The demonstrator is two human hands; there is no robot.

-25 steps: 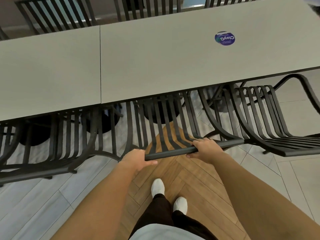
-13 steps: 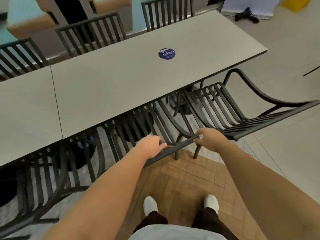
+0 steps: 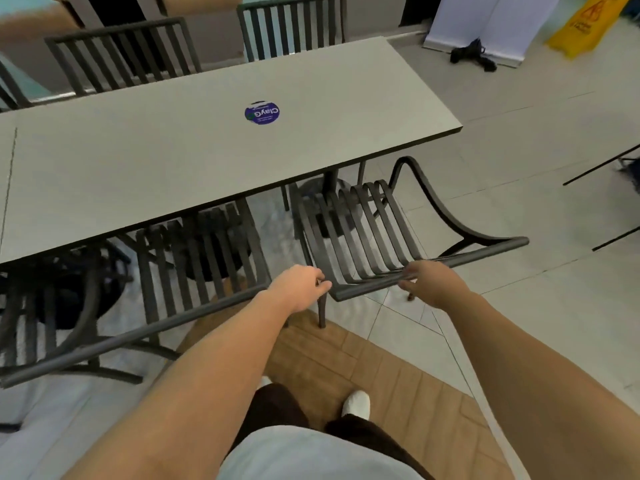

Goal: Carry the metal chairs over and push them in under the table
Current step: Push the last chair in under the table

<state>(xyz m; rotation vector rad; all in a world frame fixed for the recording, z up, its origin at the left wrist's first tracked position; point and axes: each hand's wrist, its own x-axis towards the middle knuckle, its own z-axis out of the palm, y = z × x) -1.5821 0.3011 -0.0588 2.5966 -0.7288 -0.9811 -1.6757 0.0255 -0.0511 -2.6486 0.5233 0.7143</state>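
A long grey table [image 3: 194,168] with a round blue sticker [image 3: 262,112] fills the upper left. Two black slatted metal chairs stand along its near side. The middle chair [image 3: 204,258] is tucked partly under the top, its back rail running behind my left forearm. The end chair [image 3: 360,233], with a curved armrest, sits at the table's right end, its seat mostly out in the open. My left hand [image 3: 301,287] is curled at the left end of this chair's top rail. My right hand [image 3: 427,280] wraps the same rail further right.
A third chair [image 3: 52,299] sits under the table at far left. Two more chairs [image 3: 121,53] [image 3: 291,26] face me on the far side. A yellow floor sign [image 3: 585,22], a white banner [image 3: 491,26] and a dark bundle [image 3: 472,58] lie far right. Thin black legs [image 3: 606,168] cross the right edge.
My view has swung right along the table. Both hands have left the middle chair's back rail and moved onto the end chair's rail.
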